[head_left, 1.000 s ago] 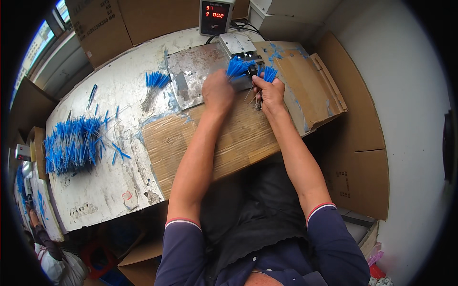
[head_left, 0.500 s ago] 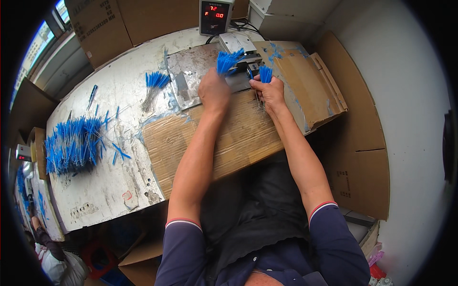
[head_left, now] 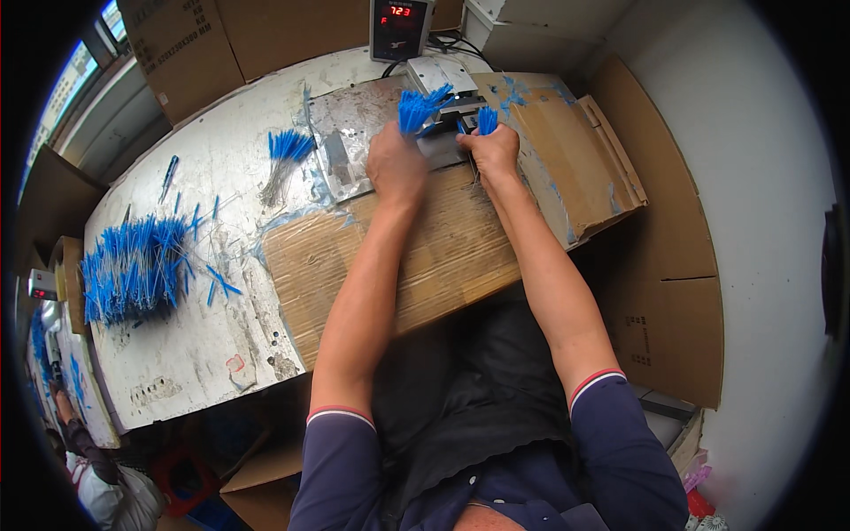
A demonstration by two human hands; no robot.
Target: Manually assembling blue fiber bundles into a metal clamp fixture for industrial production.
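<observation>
Covering worn table [head_left: 190, 354]: flattened cardboard [head_left: 443, 257].

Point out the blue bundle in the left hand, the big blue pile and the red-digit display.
blue bundle [head_left: 416, 108], head view, flared tips.
big blue pile [head_left: 133, 270], head view, middle.
red-digit display [head_left: 398, 25], head view, front face.

Navy short sleeves with red-and-white cuffs, dark apron.

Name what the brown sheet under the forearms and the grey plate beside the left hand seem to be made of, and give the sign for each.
Brown sheet: corrugated cardboard, matt, ribbed lines showing. Grey plate: probably sheet metal, dull sheen, scuffed and stained.
</observation>
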